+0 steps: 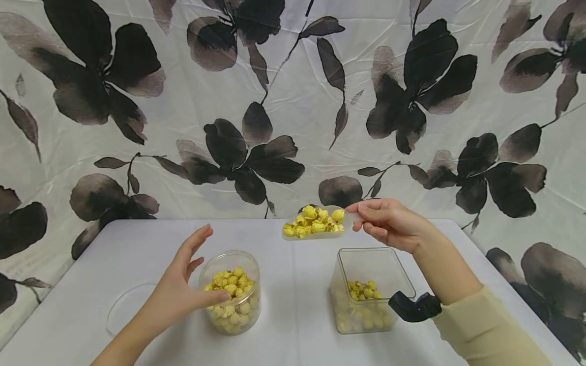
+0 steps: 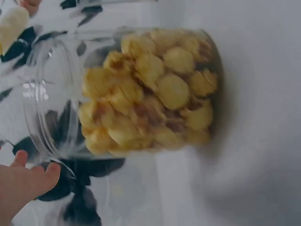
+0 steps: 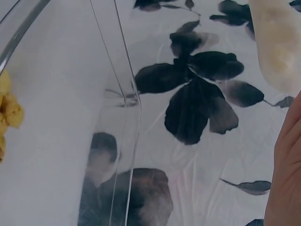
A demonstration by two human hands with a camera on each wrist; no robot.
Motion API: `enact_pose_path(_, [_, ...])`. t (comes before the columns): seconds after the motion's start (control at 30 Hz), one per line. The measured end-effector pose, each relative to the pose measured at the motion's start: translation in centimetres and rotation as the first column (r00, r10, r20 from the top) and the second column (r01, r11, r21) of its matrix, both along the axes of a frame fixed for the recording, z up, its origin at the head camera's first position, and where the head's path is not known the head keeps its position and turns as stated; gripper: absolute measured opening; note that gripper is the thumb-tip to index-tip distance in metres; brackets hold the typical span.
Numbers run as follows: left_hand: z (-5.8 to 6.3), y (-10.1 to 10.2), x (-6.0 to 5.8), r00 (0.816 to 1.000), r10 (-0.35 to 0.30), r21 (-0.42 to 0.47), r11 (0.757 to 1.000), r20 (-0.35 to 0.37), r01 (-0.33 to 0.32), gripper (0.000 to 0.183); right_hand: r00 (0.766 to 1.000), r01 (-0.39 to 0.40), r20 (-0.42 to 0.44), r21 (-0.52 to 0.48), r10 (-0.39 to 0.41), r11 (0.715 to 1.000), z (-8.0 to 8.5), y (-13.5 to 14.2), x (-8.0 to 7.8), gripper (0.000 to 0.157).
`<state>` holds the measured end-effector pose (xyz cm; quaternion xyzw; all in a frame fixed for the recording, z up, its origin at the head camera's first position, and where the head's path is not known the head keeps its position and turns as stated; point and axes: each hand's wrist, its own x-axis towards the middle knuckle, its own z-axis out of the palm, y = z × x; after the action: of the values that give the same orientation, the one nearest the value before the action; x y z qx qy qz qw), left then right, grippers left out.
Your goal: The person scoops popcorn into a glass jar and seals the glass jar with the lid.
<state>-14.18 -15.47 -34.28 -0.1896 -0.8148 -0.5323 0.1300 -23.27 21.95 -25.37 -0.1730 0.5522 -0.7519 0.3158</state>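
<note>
My right hand (image 1: 389, 223) pinches the handle end of a translucent scoop (image 1: 349, 225), raised above the table's far edge. Yellow popcorn (image 1: 316, 222) fills the scoop; its pale underside also shows in the right wrist view. On the left, my left hand (image 1: 176, 284) is spread around the near side of a clear round jar (image 1: 209, 268), its thumb overlapping the jar in the head view. The jar stands lidless, partly full of popcorn. In the left wrist view, fingertips (image 2: 52, 172) are close by its mouth. Below the scoop hand stands an uncovered clear square container (image 1: 340, 279) holding some popcorn.
A clear round lid (image 1: 110, 310) lies on the white table (image 1: 295, 315), left of the jar and partly behind my left forearm. A black band (image 1: 414, 307) sits by my right wrist. Behind the table hangs a flowered cloth (image 1: 316, 112).
</note>
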Motion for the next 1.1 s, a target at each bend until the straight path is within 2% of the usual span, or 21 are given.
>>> enact_pose_path(0.17, [-1.5, -1.1, 0.0, 0.997, -0.022, -0.012, 1.000, 0.072, 0.023, 0.111, 1.000, 0.003, 0.003, 0.003, -0.003, 1.000, -0.5, -1.0, -0.1, 0.015])
enact_pose_path(0.4, [-2.8, -1.6, 0.0, 0.991, -0.080, 0.042, 0.996, 0.104, 0.076, 0.111, 1.000, 0.020, 0.001, 0.030, -0.020, 0.999, -1.2, -2.9, -0.1, 0.015])
enact_pose_path(0.6, [-3.8, -2.1, -0.3, 0.977, -0.086, 0.012, 0.996, 0.193, 0.085, 0.111, 1.000, 0.027, 0.010, 0.063, -0.027, 0.998, -1.6, -4.8, -0.2, 0.028])
enact_pose_path(0.7, [-4.4, -2.2, -0.6, 0.971, -0.082, 0.006, 0.997, 0.226, 0.083, 0.110, 1.000, 0.024, 0.008, 0.081, -0.024, 0.996, -1.9, -5.6, -0.2, 0.029])
enact_pose_path(0.9, [-5.4, -2.5, -1.3, 0.967, -0.113, 0.022, 0.994, 0.229, 0.111, 0.108, 1.000, 0.021, 0.011, 0.115, -0.023, 0.993, -2.5, -7.2, -0.3, 0.023])
enact_pose_path(1.1, [-5.6, -2.7, -1.5, 0.959, -0.137, 0.017, 0.990, 0.250, 0.137, 0.100, 1.000, 0.022, 0.011, 0.183, -0.025, 0.983, -3.1, -8.5, -0.3, 0.026])
